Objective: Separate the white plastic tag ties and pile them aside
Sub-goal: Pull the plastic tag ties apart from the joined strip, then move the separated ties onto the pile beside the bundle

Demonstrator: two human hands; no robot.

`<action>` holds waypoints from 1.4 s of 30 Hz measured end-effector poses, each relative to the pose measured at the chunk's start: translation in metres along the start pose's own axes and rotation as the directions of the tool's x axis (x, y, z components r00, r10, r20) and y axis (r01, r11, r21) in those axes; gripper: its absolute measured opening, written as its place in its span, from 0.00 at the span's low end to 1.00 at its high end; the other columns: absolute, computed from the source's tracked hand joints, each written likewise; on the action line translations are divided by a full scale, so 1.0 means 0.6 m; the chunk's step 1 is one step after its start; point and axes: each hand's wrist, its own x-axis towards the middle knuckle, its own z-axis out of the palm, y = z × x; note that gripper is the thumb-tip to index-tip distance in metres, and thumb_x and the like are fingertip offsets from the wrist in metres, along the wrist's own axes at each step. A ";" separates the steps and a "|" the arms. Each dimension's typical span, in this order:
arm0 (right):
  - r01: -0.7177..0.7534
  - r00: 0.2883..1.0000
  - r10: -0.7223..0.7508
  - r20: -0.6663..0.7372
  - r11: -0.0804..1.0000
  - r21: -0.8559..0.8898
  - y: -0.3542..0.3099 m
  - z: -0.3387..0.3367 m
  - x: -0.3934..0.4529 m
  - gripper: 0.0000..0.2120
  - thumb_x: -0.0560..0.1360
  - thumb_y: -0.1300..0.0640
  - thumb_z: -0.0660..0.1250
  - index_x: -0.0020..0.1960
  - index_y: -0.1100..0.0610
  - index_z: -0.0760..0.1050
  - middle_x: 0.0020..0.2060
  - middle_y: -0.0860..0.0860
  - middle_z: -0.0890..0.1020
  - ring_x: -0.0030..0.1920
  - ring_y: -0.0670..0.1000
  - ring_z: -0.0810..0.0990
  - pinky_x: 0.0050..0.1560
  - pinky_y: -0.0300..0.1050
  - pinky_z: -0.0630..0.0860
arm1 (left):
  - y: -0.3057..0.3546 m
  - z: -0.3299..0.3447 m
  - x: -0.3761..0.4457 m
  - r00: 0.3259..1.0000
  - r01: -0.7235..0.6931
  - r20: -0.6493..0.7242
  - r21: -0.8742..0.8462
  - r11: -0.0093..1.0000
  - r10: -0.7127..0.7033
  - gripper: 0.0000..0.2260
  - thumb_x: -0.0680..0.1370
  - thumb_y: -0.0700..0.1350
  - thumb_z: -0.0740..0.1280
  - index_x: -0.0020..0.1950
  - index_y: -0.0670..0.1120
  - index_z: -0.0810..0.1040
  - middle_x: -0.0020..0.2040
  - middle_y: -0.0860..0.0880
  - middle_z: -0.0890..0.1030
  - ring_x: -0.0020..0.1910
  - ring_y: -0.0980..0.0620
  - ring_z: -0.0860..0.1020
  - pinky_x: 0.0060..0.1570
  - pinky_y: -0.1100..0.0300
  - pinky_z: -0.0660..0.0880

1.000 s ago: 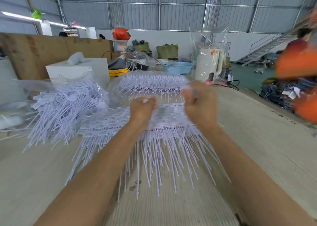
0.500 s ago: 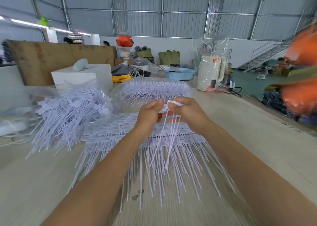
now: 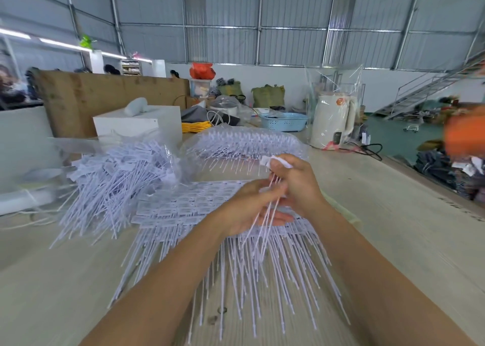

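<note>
My right hand (image 3: pixel 298 185) pinches the flat heads of a small bunch of white tag ties (image 3: pixel 265 219), held above the table. The thin tails hang down through my left hand (image 3: pixel 249 209), which pinches them between thumb and fingers just below the right hand. Under both hands lie flat sheets of joined tag ties (image 3: pixel 183 209), tails fanned toward me. A loose pile of separated ties (image 3: pixel 118 177) lies on clear plastic at the left.
A clear bag of more ties (image 3: pixel 246 141) lies behind the sheets. Farther back stand a white box (image 3: pixel 136 125), a blue basket (image 3: pixel 284 122) and a wrapped white kettle (image 3: pixel 333 121). The wooden table (image 3: pixel 393 227) ends at the right, with clothes beyond.
A small bunch came off the sheets. My right hand rose with the heads, and my left hand moved down onto the tails.
</note>
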 end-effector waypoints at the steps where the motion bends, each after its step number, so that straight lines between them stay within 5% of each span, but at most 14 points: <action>1: 0.007 0.999 -0.006 -0.035 1.000 0.026 -0.001 -0.004 0.003 0.09 0.77 0.62 0.64 0.38 0.55 0.75 0.26 0.50 0.75 0.27 0.47 0.73 0.29 0.37 0.71 | -0.003 0.008 0.000 1.000 -0.013 0.009 0.029 0.999 0.013 0.21 0.74 0.49 0.69 0.64 0.46 0.70 0.45 0.45 0.84 0.37 0.48 0.83 0.42 0.56 0.81; 6: 0.088 0.988 -0.079 -0.130 0.994 0.062 -0.001 -0.025 0.013 0.06 0.77 0.63 0.64 0.42 0.59 0.76 0.28 0.52 0.74 0.29 0.47 0.72 0.33 0.41 0.69 | -0.011 0.033 0.015 0.945 -0.140 -0.245 0.295 0.945 0.216 0.03 0.79 0.42 0.64 0.51 0.43 0.74 0.33 0.49 0.78 0.21 0.60 0.70 0.25 0.65 0.68; 11: 0.149 0.983 -0.138 -0.121 0.985 0.091 0.004 -0.028 0.013 0.05 0.77 0.64 0.64 0.51 0.63 0.77 0.32 0.52 0.76 0.32 0.49 0.73 0.37 0.44 0.71 | -0.006 0.032 0.010 0.855 -0.218 -0.278 0.573 0.790 0.438 0.10 0.80 0.43 0.62 0.44 0.40 0.79 0.29 0.51 0.75 0.21 0.61 0.67 0.25 0.65 0.66; 16: 0.185 0.980 -0.172 -0.099 0.972 0.142 -0.009 -0.012 0.009 0.13 0.78 0.65 0.62 0.60 0.54 0.68 0.36 0.52 0.79 0.31 0.44 0.80 0.34 0.43 0.76 | 0.015 0.046 -0.002 0.932 -0.151 -0.304 0.173 0.973 0.198 0.14 0.81 0.37 0.58 0.36 0.43 0.74 0.30 0.47 0.72 0.22 0.57 0.66 0.24 0.66 0.63; 20: 0.162 0.986 -0.164 0.005 0.978 0.129 -0.026 0.017 0.005 0.19 0.77 0.62 0.65 0.63 0.49 0.63 0.33 0.52 0.82 0.30 0.46 0.81 0.30 0.43 0.77 | 0.022 0.060 -0.013 0.934 -0.193 -0.341 -0.225 0.955 0.109 0.15 0.80 0.33 0.55 0.34 0.43 0.69 0.28 0.49 0.68 0.20 0.59 0.65 0.20 0.67 0.62; 23: 0.202 0.968 -0.206 0.145 0.978 0.044 -0.036 0.056 -0.007 0.11 0.76 0.60 0.66 0.57 0.54 0.69 0.42 0.52 0.85 0.35 0.50 0.84 0.38 0.54 0.77 | 0.020 0.044 -0.031 0.870 -0.271 -0.465 -0.172 0.947 0.164 0.16 0.81 0.35 0.55 0.34 0.46 0.68 0.24 0.53 0.68 0.19 0.60 0.64 0.21 0.67 0.62; 26: 0.237 0.933 -0.222 0.282 0.971 -0.019 -0.036 0.111 -0.022 0.04 0.78 0.60 0.63 0.49 0.51 0.70 0.45 0.53 0.85 0.41 0.48 0.84 0.38 0.45 0.78 | 0.014 0.001 -0.063 0.784 -0.320 -0.570 -0.030 0.947 0.247 0.16 0.81 0.36 0.54 0.34 0.45 0.67 0.21 0.54 0.66 0.18 0.60 0.62 0.21 0.67 0.60; 28: 0.214 0.910 -0.207 0.359 0.977 0.020 -0.033 0.151 -0.034 0.04 0.79 0.59 0.62 0.48 0.51 0.70 0.45 0.53 0.84 0.36 0.42 0.82 0.32 0.37 0.75 | 0.007 -0.036 -0.095 0.731 -0.351 -0.617 0.026 0.936 0.291 0.14 0.81 0.37 0.55 0.36 0.43 0.70 0.21 0.56 0.67 0.19 0.60 0.62 0.20 0.68 0.59; 29: 0.205 0.892 -0.198 0.407 0.978 0.026 -0.031 0.170 -0.039 0.04 0.79 0.59 0.62 0.52 0.52 0.70 0.44 0.52 0.83 0.33 0.40 0.80 0.31 0.35 0.75 | 0.004 -0.059 -0.113 0.696 -0.362 -0.648 0.055 0.930 0.310 0.14 0.81 0.37 0.56 0.37 0.42 0.72 0.22 0.55 0.68 0.19 0.61 0.62 0.20 0.68 0.60; 31: 0.202 0.847 -0.154 0.508 0.978 -0.040 -0.023 0.206 -0.049 0.20 0.78 0.59 0.64 0.68 0.54 0.65 0.43 0.46 0.82 0.35 0.44 0.81 0.37 0.41 0.79 | -0.001 -0.116 -0.148 0.584 -0.356 -0.745 0.120 0.927 0.322 0.14 0.81 0.37 0.58 0.37 0.41 0.75 0.25 0.52 0.72 0.20 0.59 0.66 0.20 0.68 0.62; 33: 0.234 0.796 -0.109 0.595 0.963 -0.136 -0.009 0.231 -0.061 0.29 0.77 0.58 0.65 0.74 0.52 0.58 0.46 0.45 0.81 0.38 0.47 0.83 0.42 0.45 0.80 | -0.003 -0.186 -0.176 0.442 -0.235 -0.834 0.248 0.940 0.331 0.13 0.80 0.37 0.59 0.38 0.42 0.78 0.31 0.45 0.76 0.24 0.53 0.72 0.24 0.64 0.67; 36: 0.281 0.765 -0.061 0.641 0.927 -0.248 0.014 0.249 -0.065 0.22 0.77 0.58 0.65 0.70 0.52 0.64 0.49 0.47 0.79 0.37 0.48 0.83 0.42 0.47 0.79 | 0.000 -0.285 -0.198 0.329 0.148 -0.854 0.468 0.871 0.403 0.11 0.79 0.34 0.59 0.45 0.39 0.81 0.47 0.36 0.82 0.44 0.37 0.79 0.39 0.54 0.73; 39: 0.310 0.757 -0.022 0.653 0.892 -0.330 0.033 0.252 -0.064 0.15 0.78 0.60 0.63 0.64 0.54 0.70 0.48 0.49 0.79 0.34 0.50 0.82 0.36 0.44 0.77 | 0.004 -0.351 -0.189 0.378 0.435 -0.818 0.570 0.697 0.433 0.10 0.78 0.34 0.59 0.48 0.37 0.81 0.51 0.40 0.82 0.51 0.41 0.79 0.41 0.62 0.68; 42: 0.330 0.765 -0.034 0.643 0.878 -0.347 0.048 0.251 -0.064 0.11 0.77 0.61 0.64 0.59 0.54 0.74 0.44 0.49 0.81 0.30 0.47 0.81 0.34 0.40 0.76 | 0.011 -0.383 -0.149 0.468 0.512 -0.754 0.656 0.554 0.461 0.10 0.79 0.37 0.59 0.49 0.36 0.79 0.51 0.36 0.80 0.52 0.39 0.77 0.48 0.54 0.70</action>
